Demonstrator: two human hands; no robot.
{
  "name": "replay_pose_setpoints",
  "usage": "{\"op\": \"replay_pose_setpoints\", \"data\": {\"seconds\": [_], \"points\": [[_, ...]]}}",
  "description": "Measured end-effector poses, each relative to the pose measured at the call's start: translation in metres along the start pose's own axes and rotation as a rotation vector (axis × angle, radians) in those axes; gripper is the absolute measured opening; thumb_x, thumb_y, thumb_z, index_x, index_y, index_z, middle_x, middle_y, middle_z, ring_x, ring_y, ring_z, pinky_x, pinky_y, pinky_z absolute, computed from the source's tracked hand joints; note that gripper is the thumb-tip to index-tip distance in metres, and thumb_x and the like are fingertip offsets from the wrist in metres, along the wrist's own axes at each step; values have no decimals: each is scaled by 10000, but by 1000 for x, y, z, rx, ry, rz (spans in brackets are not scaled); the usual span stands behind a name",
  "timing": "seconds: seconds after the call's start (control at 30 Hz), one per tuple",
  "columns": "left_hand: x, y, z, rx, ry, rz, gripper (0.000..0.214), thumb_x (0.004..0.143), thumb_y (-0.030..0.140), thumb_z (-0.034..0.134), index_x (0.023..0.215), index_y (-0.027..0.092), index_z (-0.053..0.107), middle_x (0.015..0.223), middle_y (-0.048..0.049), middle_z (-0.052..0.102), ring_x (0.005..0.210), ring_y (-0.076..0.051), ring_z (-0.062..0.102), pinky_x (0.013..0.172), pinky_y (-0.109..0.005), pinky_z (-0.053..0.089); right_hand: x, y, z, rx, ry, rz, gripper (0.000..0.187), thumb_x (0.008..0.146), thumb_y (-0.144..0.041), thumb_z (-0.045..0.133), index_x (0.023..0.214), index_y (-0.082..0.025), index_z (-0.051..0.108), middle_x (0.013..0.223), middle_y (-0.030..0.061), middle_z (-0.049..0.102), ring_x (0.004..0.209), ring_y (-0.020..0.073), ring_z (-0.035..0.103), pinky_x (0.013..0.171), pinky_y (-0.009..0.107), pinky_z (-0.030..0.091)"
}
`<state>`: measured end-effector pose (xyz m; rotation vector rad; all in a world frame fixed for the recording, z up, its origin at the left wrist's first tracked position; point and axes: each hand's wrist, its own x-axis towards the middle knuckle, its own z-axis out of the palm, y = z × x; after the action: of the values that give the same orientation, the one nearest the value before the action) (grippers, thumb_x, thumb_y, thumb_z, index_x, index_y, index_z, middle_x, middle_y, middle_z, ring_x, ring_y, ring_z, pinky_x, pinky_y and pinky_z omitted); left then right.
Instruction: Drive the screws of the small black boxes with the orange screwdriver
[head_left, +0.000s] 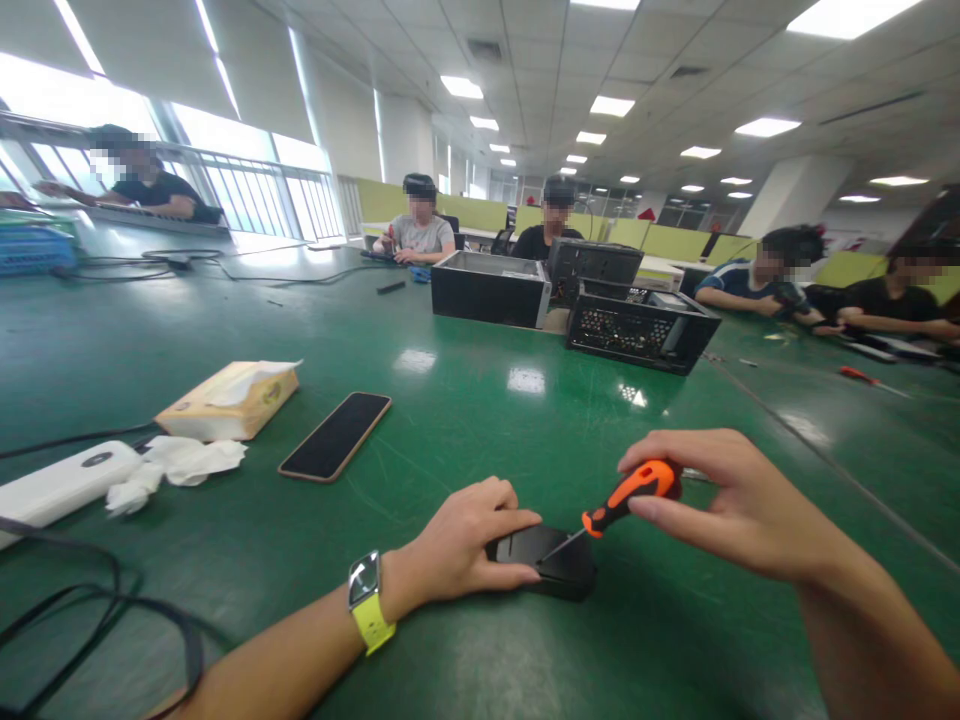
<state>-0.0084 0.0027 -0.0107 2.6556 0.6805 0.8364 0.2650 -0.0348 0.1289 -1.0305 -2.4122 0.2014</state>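
A small black device [564, 568], shaped like an upturned computer mouse, lies flat on the green table [450, 640]. My left hand [480, 545] grips its left end between thumb and fingers; a watch with a yellow strap is on that wrist. In my right hand [709, 500] is an orange and black screwdriver [628, 494], held by the handle between thumb and fingers. Its shaft slants down to the left, and the tip meets the upper face of the black device. Whether the tip sits in a screw is too small to tell.
Left of my hands lie a phone [335, 437], a tissue box [232, 402], crumpled tissue [196, 460], a white device [71, 487] and black cables [112, 600]. Computer cases [487, 290] stand ahead. Another screwdriver [859, 376] lies far right. Several people sit around the table.
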Motion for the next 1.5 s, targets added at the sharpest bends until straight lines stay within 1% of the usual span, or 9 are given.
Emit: {"op": "replay_pose_setpoints", "data": {"seconds": [0.83, 0.9, 1.03, 1.13, 1.2, 1.27, 1.33, 1.43, 1.5], "points": [[1, 1, -1, 1, 3, 2, 527, 895, 598, 571, 1177, 165, 673, 892, -77, 577, 793, -207, 528, 662, -289, 430, 0, -6, 0, 3, -9, -11, 114, 859, -289, 646, 937, -205, 655, 783, -4, 688, 665, 128, 628, 624, 237, 469], [1, 1, -1, 0, 7, 7, 524, 894, 590, 580, 1176, 158, 673, 889, -77, 578, 792, -207, 529, 660, -289, 428, 0, -7, 1, 6, -16, -17, 122, 854, -311, 666, 892, -196, 654, 748, -8, 669, 638, 120, 606, 598, 232, 450], [1, 1, -1, 6, 11, 10, 521, 896, 588, 577, 1183, 163, 670, 888, -76, 577, 791, -204, 528, 649, -282, 427, -1, -8, 2, 27, 13, -83, 271, 790, -406, 758, 715, -179, 630, 611, -30, 590, 528, 96, 514, 500, 229, 367], [0, 0, 0, 13, 11, 9, 516, 894, 587, 580, 1182, 168, 671, 893, -78, 581, 794, -205, 530, 651, -282, 431, -2, -8, -1, 72, -7, -126, 168, 823, -329, 735, 899, -186, 687, 734, 1, 661, 629, 121, 591, 575, 237, 435], [0, 0, 0, 14, 12, 7, 516, 891, 588, 585, 1179, 169, 672, 892, -78, 582, 795, -206, 532, 650, -282, 432, -3, -8, -4, 107, -54, -147, 272, 865, -224, 669, 1137, -218, 660, 932, 33, 706, 806, 151, 653, 709, 258, 498], [0, 0, 1, 12, 8, 4, 516, 886, 590, 590, 1181, 174, 671, 889, -75, 580, 795, -205, 531, 649, -279, 433, -5, -9, -6, 119, -64, -169, 367, 867, -160, 633, 1223, -248, 623, 1039, 40, 710, 917, 165, 665, 788, 274, 514], [0, -1, 1, 10, 5, 3, 513, 882, 587, 598, 1182, 178, 671, 892, -74, 577, 793, -204, 532, 651, -279, 434, -5, -10, -5, 100, -21, -171, 307, 841, -179, 665, 1142, -240, 655, 989, 31, 728, 874, 164, 682, 761, 264, 523], [0, -1, 1, 12, 9, 5, 510, 881, 582, 603, 1185, 178, 670, 901, -76, 579, 795, -204, 534, 661, -286, 439, -5, -13, 0, 11, 52, -127, 144, 831, -259, 695, 968, -219, 688, 790, 0, 736, 669, 134, 680, 606, 230, 501], [0, -1, 0, 13, 13, 4, 510, 884, 584, 597, 1189, 182, 668, 906, -76, 582, 797, -203, 534, 666, -287, 442, -3, -14, 3, -43, 84, -105, 114, 850, -269, 674, 951, -217, 691, 702, -21, 719, 586, 115, 662, 552, 220, 479]]}}
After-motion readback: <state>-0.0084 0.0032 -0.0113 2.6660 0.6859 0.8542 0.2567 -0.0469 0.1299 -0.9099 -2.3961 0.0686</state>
